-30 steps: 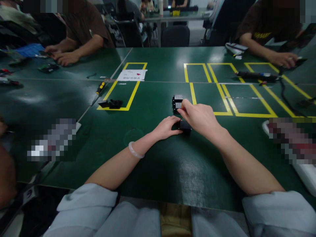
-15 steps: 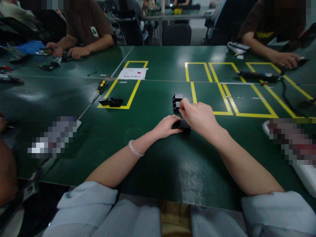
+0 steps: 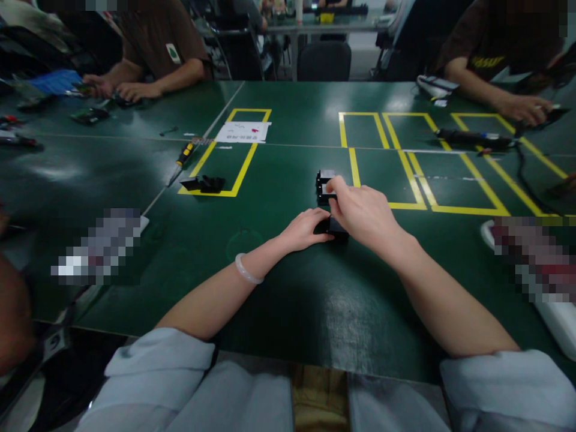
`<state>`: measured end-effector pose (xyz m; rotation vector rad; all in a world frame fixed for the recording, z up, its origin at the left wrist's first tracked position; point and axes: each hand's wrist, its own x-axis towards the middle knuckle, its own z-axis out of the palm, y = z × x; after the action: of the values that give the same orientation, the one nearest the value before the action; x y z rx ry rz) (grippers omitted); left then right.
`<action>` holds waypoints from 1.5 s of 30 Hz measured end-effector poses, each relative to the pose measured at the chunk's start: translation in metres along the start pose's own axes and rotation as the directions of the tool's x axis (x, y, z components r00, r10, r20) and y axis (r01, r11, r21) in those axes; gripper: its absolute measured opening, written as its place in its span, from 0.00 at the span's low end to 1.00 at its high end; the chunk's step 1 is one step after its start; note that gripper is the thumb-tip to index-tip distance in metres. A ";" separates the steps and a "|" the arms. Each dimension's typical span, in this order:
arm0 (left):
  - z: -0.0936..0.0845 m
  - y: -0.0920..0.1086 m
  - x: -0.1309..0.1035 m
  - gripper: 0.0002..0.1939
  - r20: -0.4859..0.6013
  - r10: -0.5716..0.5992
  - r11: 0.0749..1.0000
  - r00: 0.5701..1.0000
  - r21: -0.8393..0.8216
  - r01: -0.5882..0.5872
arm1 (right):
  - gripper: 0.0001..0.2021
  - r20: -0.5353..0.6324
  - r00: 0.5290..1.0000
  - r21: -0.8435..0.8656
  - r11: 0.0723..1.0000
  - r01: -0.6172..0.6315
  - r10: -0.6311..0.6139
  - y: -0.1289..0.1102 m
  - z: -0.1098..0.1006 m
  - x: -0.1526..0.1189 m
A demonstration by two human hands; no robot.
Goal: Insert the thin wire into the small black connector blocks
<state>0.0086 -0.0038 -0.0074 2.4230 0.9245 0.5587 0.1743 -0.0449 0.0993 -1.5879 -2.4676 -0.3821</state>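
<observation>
On the green table [image 3: 279, 288] in front of me is a black block-shaped part [image 3: 338, 225]. Its left side is between the thumb and fingers of my left hand [image 3: 306, 231], which is closed on it. Just beyond it lies a black piece with pale grey top faces [image 3: 326, 174], possibly joined to the block; the junction is covered by my hand. My right hand [image 3: 362, 213] is closed in a pinch over the two, its fingertips by the near end of the grey-topped piece. Whatever those fingertips hold is hidden.
Yellow tape rectangles [image 3: 355, 168] mark the table. To the left are a black bracket-like part [image 3: 204, 183], a yellow-black screwdriver [image 3: 185, 155] and a paper label [image 3: 243, 132]. Blurred-out devices [image 3: 144, 223] flank me. Across the table, two people work; one person's hand [image 3: 139, 91] holds dark parts.
My right fingertips have shifted very slightly over the black pieces. My left hand keeps its place on the block. The whole view has moved a little.
</observation>
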 end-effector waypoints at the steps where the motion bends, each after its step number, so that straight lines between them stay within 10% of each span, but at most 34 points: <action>1: 0.000 0.000 0.000 0.23 0.000 0.002 1.000 1.000 0.002 -0.002 | 0.15 -0.015 1.000 0.017 1.000 -0.004 0.004 0.000 0.001 0.000; 45: -0.001 0.000 0.000 0.24 -0.005 0.006 1.000 1.000 -0.014 -0.006 | 0.19 0.123 0.989 -0.016 0.996 -0.085 0.086 -0.004 -0.013 -0.001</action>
<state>0.0078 -0.0037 -0.0068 2.4139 0.9132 0.5716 0.1715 -0.0514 0.1114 -1.7653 -2.4795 -0.2934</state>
